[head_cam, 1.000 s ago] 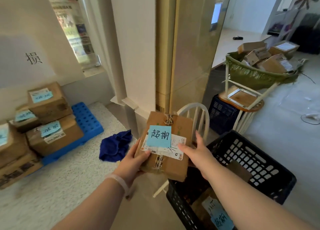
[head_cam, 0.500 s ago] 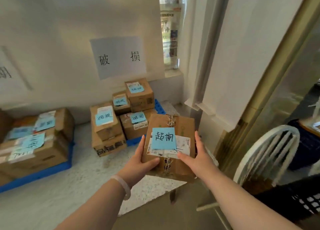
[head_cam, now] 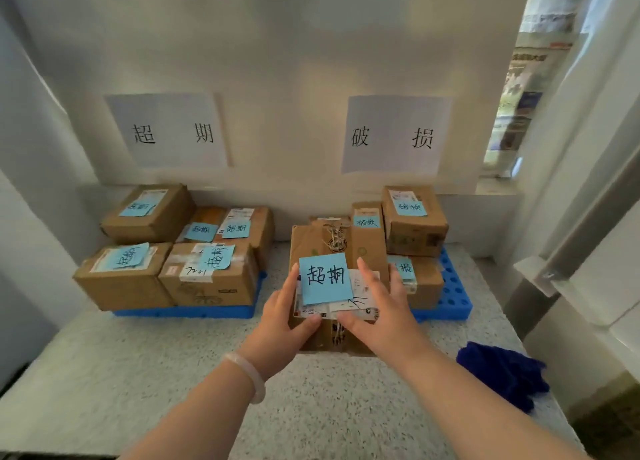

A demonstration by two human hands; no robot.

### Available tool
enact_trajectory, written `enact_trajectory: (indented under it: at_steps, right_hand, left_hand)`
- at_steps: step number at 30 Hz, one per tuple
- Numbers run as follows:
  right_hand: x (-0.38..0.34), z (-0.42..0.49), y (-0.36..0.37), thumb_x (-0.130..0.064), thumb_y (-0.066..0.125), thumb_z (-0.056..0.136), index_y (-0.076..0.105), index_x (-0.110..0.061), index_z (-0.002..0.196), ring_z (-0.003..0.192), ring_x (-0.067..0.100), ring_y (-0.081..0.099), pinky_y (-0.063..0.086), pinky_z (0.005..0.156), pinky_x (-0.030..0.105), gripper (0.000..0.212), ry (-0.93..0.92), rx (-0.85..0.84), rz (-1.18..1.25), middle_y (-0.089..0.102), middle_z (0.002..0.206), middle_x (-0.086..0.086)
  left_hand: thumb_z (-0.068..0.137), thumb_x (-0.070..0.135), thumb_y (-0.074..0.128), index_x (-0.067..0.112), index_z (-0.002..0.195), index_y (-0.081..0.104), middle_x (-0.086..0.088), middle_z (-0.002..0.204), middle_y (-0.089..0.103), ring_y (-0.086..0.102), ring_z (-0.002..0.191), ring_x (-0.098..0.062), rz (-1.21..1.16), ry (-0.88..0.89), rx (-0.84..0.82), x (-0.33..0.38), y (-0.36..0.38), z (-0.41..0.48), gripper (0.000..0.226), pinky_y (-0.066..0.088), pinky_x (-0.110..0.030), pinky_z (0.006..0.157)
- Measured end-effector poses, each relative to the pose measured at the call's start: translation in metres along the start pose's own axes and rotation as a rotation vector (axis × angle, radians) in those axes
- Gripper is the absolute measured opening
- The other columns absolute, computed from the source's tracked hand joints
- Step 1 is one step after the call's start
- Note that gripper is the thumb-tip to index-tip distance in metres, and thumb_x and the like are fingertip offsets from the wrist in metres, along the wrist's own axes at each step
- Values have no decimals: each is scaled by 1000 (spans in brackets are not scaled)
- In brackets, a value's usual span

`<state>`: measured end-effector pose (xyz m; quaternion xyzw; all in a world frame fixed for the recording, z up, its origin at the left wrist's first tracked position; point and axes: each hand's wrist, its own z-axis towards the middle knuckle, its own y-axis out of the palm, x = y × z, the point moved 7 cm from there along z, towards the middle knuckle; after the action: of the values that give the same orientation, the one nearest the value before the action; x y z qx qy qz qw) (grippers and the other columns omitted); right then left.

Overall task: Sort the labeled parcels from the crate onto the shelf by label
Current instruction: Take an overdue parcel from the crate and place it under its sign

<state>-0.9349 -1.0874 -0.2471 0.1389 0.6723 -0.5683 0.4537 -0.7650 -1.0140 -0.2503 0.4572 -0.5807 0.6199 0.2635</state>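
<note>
I hold a brown cardboard parcel (head_cam: 311, 243) tied with twine above the speckled shelf (head_cam: 138, 373). A blue note reading 超期 (head_cam: 325, 277) is stuck on its top. My left hand (head_cam: 282, 321) grips its left side and my right hand (head_cam: 377, 310) grips its right side, thumbs on top. On the wall hang two paper signs: 超期 (head_cam: 169, 130) at left, 破损 (head_cam: 394, 135) at right. Under the left sign sits a stack of parcels (head_cam: 180, 251) with 超期 notes. Under the right sign sits a stack (head_cam: 412, 224) with 破损 notes, partly hidden behind my parcel.
Both stacks rest on blue plastic pallets (head_cam: 453, 297). A dark blue cloth (head_cam: 502, 369) lies on the shelf at right. A white pillar (head_cam: 588, 182) borders the shelf on the right. The crate is out of view.
My view swung left from the crate and chair to face the shelf. The parcel stayed in both hands and now hangs in front of the right stack; both signs are in view.
</note>
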Motion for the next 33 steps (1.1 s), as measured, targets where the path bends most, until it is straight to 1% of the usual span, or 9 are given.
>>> enact_trajectory:
  at_steps: [2, 4, 8, 13, 18, 22, 28, 31, 33]
  right_hand:
    - [-15, 17, 15, -51, 70, 84, 3, -75, 131, 150, 19, -9, 16, 120, 43, 84, -61, -48, -23, -29, 156, -16]
    - [-27, 32, 28, -49, 69, 86, 9, -73, 131, 149, 18, -14, 15, 120, 43, 79, -108, -97, -51, -32, 155, -17]
    - [-40, 57, 53, -50, 66, 88, 26, -64, 140, 150, 21, -14, 14, 120, 42, 67, -161, -206, -63, -32, 155, -18]
    - [-59, 72, 87, -48, 66, 88, 30, -57, 144, 149, 21, -18, 12, 121, 43, 67, -161, -286, -50, -33, 155, -18]
    - [-83, 101, 105, -48, 66, 89, 29, -56, 145, 149, 20, -19, 11, 120, 41, 67, -136, -270, -83, -32, 157, -14]
    - [-103, 125, 127, -49, 64, 90, 27, -55, 146, 150, 22, -10, 14, 120, 40, 67, -90, -258, -128, -29, 159, -10]
    - [-134, 181, 157, -42, 69, 89, 37, -49, 145, 151, 22, -5, 17, 119, 37, 65, -19, -175, -40, -25, 161, -6]
    - [-143, 211, 167, -41, 68, 89, 38, -49, 145, 151, 24, 0, 20, 119, 36, 64, 41, -148, -50, -22, 162, -5]
    - [-146, 228, 176, -42, 68, 89, 38, -49, 144, 151, 24, 0, 20, 119, 36, 64, 69, -126, -55, -21, 162, -5]
  left_hand:
    - [94, 35, 61, 62, 143, -2, 8, 149, 23, 31, 127, -9, 31, -17, 45, -6, -16, 2, 85, 41, -37, 109]
    - [95, 33, 61, 55, 147, 0, 6, 151, 22, 27, 124, -6, 61, -36, 103, -13, -32, 4, 83, 37, -33, 108]
    - [95, 32, 62, 50, 151, 1, 4, 151, 24, 26, 121, -4, 56, -83, 199, -27, -54, 2, 84, 31, -32, 110]
    - [95, 33, 62, 49, 151, 4, 5, 149, 25, 26, 121, -3, 38, -118, 264, -52, -82, 2, 82, 28, -29, 109]
    - [93, 35, 64, 55, 146, 5, 2, 150, 21, 30, 124, -8, -12, -118, 276, -68, -113, 28, 81, 31, -28, 109]
    - [90, 37, 68, 54, 148, 7, 2, 153, 13, 27, 138, -16, -11, -147, 255, -87, -145, 51, 86, 29, -28, 110]
    - [89, 40, 69, 53, 150, 8, 0, 151, 18, 29, 137, -18, 7, -116, 189, -105, -202, 108, 87, 31, -28, 107]
    - [89, 39, 69, 51, 151, 7, 0, 153, 17, 28, 138, -18, 29, -108, 137, -111, -223, 142, 88, 28, -25, 103]
    - [88, 38, 70, 52, 149, 7, 2, 153, 16, 31, 134, -16, 11, -109, 115, -115, -232, 162, 89, 31, -24, 100]
